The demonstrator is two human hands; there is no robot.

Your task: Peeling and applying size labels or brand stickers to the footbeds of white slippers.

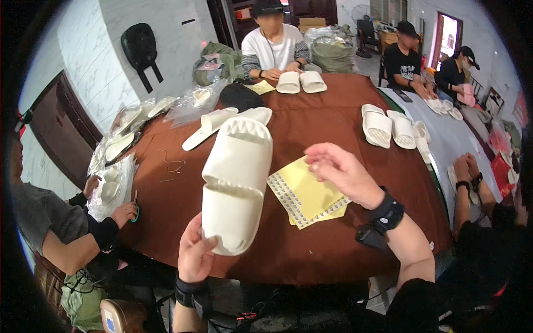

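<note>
My left hand (196, 250) grips a white slipper (233, 211) by its heel end, thumb on the insole. The slipper is raised above the table, open toe pointing up and away. Over a yellow sheet of small labels (311, 194) hovers my right hand (347, 175), fingers curled with thumb and forefinger drawn together. Whether a small label sits between those fingertips is too small to tell. Rows of labels run along two edges of the sheet, and a second yellow sheet shows beneath it. Behind the held slipper lies a white pair (208, 126), partly covered.
The brown-covered table (300, 255) bears another pair of slippers (377, 127) at right and a black cap-like item (241, 97) at the back. A co-worker at left handles bagged slippers (108, 188); one across sits behind a pair (300, 82). Others work at a grey table (444, 133).
</note>
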